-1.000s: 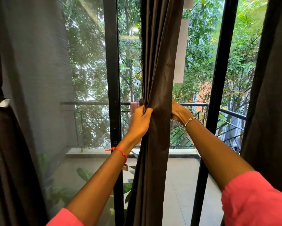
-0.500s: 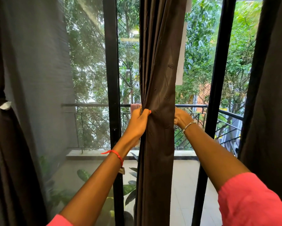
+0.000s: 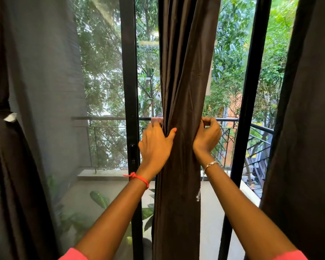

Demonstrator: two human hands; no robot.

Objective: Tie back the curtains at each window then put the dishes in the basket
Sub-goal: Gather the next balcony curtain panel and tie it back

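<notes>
A dark brown curtain (image 3: pixel 182 81) hangs gathered into a narrow column in the middle of the window. My left hand (image 3: pixel 155 147) grips its left side, thumb across the front folds and fingers behind the cloth. My right hand (image 3: pixel 206 136) holds the right edge with fingers curled, at about the same height. A small white tag or cord end (image 3: pixel 198 196) dangles by the curtain's right edge below my hands. No dishes or basket are in view.
Another dark curtain (image 3: pixel 5 166) at the far left is bound by a tie with a white tag (image 3: pixel 10 116). A third dark curtain (image 3: pixel 306 128) hangs at the right. Black window frames (image 3: pixel 128 81) and a sheer grey screen (image 3: pixel 51 91) stand before a balcony railing (image 3: pixel 259 127).
Both hands have slid slightly lower on the curtain. My left thumb now lies across the front folds, and my right hand has turned with its curled fingers showing at the curtain's edge.
</notes>
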